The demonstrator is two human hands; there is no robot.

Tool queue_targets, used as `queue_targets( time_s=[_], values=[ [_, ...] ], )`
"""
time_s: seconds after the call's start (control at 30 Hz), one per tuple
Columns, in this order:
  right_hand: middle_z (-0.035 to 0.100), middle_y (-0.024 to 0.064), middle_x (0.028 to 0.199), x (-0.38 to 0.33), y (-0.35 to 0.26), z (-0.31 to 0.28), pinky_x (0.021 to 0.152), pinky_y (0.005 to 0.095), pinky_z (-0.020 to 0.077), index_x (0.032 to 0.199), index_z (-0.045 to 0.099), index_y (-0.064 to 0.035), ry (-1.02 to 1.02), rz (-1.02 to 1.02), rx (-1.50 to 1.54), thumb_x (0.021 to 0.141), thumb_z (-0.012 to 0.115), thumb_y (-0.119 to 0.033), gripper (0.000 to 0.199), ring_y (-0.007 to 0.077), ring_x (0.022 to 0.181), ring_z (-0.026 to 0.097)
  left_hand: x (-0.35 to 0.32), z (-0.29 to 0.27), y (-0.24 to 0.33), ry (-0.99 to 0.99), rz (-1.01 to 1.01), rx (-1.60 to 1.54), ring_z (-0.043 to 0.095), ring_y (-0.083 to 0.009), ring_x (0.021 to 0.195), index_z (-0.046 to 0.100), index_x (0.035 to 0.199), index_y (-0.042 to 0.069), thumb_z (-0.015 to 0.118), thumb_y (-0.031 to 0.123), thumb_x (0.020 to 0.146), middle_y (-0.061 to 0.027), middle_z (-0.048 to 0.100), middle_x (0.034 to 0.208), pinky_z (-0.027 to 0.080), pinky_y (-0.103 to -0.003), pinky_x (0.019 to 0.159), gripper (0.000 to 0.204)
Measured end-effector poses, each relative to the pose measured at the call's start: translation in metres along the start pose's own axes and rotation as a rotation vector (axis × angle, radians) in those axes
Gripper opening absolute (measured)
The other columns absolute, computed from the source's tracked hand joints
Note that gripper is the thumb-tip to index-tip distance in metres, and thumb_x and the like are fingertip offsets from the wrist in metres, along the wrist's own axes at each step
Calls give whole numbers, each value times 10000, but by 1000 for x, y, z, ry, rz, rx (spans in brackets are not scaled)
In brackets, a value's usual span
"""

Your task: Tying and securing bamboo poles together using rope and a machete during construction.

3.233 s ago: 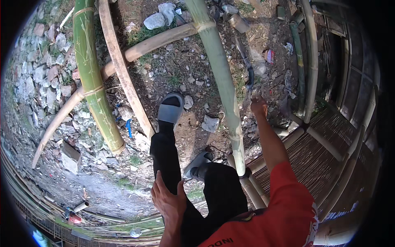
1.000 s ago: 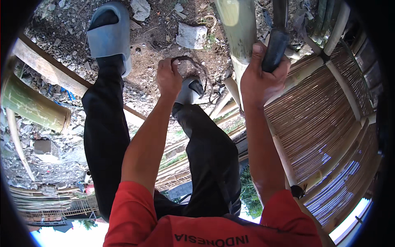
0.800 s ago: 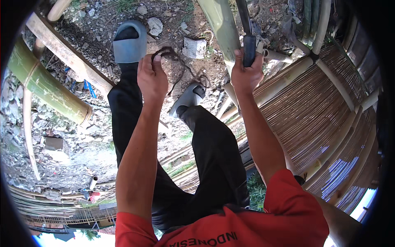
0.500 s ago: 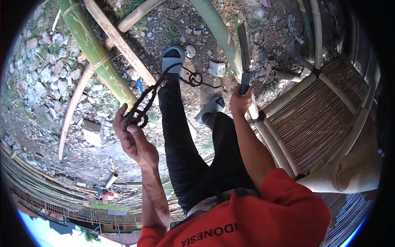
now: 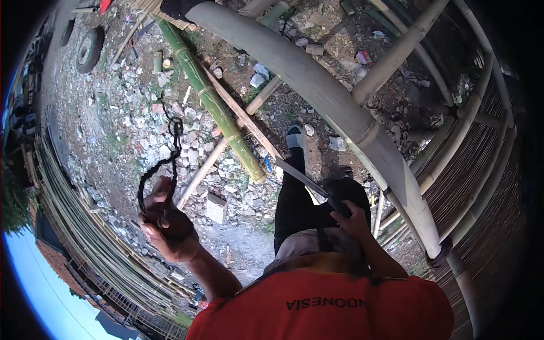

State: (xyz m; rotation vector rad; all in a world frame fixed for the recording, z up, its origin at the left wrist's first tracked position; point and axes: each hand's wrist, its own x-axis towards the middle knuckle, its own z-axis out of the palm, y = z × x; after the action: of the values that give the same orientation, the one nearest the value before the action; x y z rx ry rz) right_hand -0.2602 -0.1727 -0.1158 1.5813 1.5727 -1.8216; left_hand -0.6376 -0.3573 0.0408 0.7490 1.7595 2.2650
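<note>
My left hand (image 5: 174, 233) is raised at the left, its fingers closed on a dark twisted rope (image 5: 177, 131). The rope loops up from the fingers and has knots and small rings along it; its far end trails over the rubble. My right hand (image 5: 357, 222) is in front of my waist, wrapped round the black handle of a machete (image 5: 307, 181). The machete's dark blade points forward and left, its tip close to the near end of a split bamboo strip (image 5: 245, 118). A thick green bamboo pole (image 5: 214, 109) lies slanted beside that strip.
A large pale bamboo pole (image 5: 306, 73) crosses from the top to the right, near my right side. Beyond it stands a bamboo frame with a slatted panel (image 5: 481, 226). Long poles (image 5: 85, 226) are piled at the left. A tyre (image 5: 89, 50) lies far left on stony ground.
My view has turned, and the large pale pole now crosses it. My left hand has swung left with the rope; my right hand has drawn the machete back toward my waist.
</note>
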Motion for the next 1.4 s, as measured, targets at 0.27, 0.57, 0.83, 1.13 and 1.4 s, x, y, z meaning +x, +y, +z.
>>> queue_targets(
  time_s=[0.27,0.57,0.83,1.13,1.4],
  values=[
    [735,33,857,-140,29,-110,697,296,545,1159,734,-83,116,-440,-64,763,908,-278,474,77,754,641,48,163,165,-318,114,303,648,-254,937,617,1040,-26,440,374,1109,-181,666,1064,527,-365,809,443],
    [753,13,1014,-262,122,-200,832,289,537,1166,748,-16,184,-392,521,769,902,-58,427,97,936,661,66,435,116,-548,-241,111,739,-205,790,656,1036,-12,595,352,1067,-137,730,941,573,-289,655,371],
    [765,55,967,-329,163,-184,644,250,542,1144,735,11,507,-364,971,746,944,-266,528,82,756,672,6,590,-81,-900,-537,147,699,-197,739,610,1009,7,640,364,1045,-89,673,866,572,-330,661,360],
    [555,14,682,-286,116,-113,651,338,541,1165,618,2,1238,-614,1511,865,829,-471,599,145,579,580,-31,608,-248,-1295,-697,964,723,-367,1033,521,1412,-79,668,528,977,-267,632,1285,606,-418,837,761],
    [446,-30,640,-288,123,-135,591,316,460,1116,549,-32,1408,-468,1460,949,774,-327,406,94,505,423,-262,651,-78,-1904,551,-5,610,-353,1177,684,1238,46,766,93,864,-143,656,1251,485,-431,1002,386]
  ],
)
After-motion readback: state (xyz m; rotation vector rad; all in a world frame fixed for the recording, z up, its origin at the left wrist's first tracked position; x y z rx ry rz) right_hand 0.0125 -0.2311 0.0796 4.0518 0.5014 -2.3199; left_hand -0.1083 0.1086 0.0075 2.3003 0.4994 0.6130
